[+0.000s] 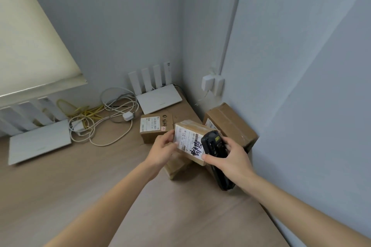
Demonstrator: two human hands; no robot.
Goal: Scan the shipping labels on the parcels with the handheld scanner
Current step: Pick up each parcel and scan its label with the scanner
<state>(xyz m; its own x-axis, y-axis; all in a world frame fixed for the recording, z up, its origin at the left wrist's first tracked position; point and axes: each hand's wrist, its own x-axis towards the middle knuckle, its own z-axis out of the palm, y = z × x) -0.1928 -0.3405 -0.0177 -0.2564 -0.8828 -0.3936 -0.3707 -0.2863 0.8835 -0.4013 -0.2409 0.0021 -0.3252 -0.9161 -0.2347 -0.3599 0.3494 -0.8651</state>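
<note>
- Holding the small parcel (190, 142) up off the desk (80, 176), your left hand (162, 151) pinches its left edge with thumb on top and fingers curled beneath — a grip that, I judge, keeps the shipping label (187, 143) tilted up toward you and clear of your fingers.
- Your right hand (228, 158) is wrapped around the handheld scanner (215, 154), thumb along its near side, fingers curled over its far side; the scanner sits just right of your left hand, its head over the label's right end.
- The scanner's long axis runs from near your right wrist up and away, its head pointing toward the wall corner and slightly left — probably too close over the label to read it cleanly.
- The held parcel's long axis runs away from your left hand toward your right, the label's print lying sideways to you.
- Beyond your left hand lies a second labelled parcel (155, 127); beyond your right hand a larger box (232, 124) against the wall; under your hands another box (176, 166) rests on the desk.
</note>
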